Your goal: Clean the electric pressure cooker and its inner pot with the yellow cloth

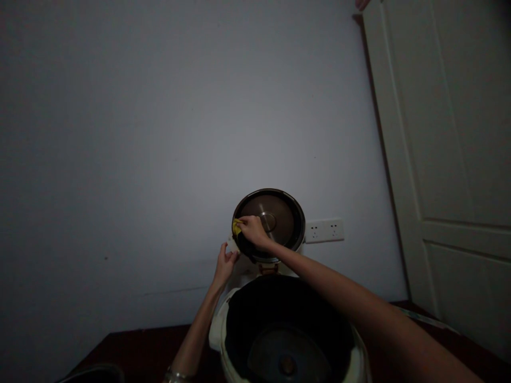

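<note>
A white rice cooker [217,327] stands with its lid raised, its dark inside showing a round heating plate [289,354] at the bottom. The upright lid [281,210] shows its metallic inner face and dark rim. My right hand [254,230] presses a yellow cloth [236,227] to the left part of that rim, fingers closed round the cloth. On the lid's outer left side, my left hand [226,261] grips the edge between thumb and fingers. My right forearm crosses over the cooker's opening.
Behind the cooker is a pale wall with a double socket [325,230] right of the lid. A white panelled door [451,159] stands at the right. The dark red tabletop [151,346] carries a dark rounded object [93,374] at lower left.
</note>
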{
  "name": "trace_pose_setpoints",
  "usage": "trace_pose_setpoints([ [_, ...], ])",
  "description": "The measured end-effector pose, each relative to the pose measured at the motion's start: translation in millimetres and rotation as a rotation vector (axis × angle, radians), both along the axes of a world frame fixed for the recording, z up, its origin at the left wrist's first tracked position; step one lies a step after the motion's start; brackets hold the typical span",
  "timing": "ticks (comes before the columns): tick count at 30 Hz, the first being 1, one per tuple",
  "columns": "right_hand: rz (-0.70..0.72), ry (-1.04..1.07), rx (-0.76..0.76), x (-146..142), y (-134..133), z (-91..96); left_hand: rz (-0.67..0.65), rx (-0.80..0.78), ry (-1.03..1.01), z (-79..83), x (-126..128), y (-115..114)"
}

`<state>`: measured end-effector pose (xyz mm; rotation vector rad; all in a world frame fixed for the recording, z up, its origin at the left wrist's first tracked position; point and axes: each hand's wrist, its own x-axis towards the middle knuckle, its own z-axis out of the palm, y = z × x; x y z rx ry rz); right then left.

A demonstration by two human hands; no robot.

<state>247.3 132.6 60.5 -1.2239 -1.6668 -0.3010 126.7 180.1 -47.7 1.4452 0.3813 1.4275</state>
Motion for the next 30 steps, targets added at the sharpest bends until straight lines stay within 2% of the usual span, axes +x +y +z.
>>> trace_pose_setpoints([
  [6, 0.014, 0.231, 0.087, -1.5, 2.5, 21.5, -0.004, -0.006, 0.000, 0.5, -0.9, 0.0],
  [11, 0.017, 0.489, 0.253, 5.6, -1.8, 40.3, 0.001, 0.014, 0.016, 0.7, -2.9, -2.4],
  [18, 0.130, 0.862, 0.436, 4.6, 8.5, 40.3, -0.007, 0.001, -0.002, -0.1, -3.4, -1.8],
  [21, 0.186, 1.008, 0.489, 17.1, 11.7, 44.1, -0.028, -0.001, 0.001, 1.3, -4.5, -4.2],
  [27, 0.250, 1.194, 0.571, 64.1, -0.1, 48.8, -0.038, 0.017, 0.011, -0.5, -6.0, -3.3],
  [30, 0.260, 1.224, 0.577, 68.2, -0.5, 48.0, -0.041, 0.024, 0.007, -2.3, -5.7, 0.7],
])
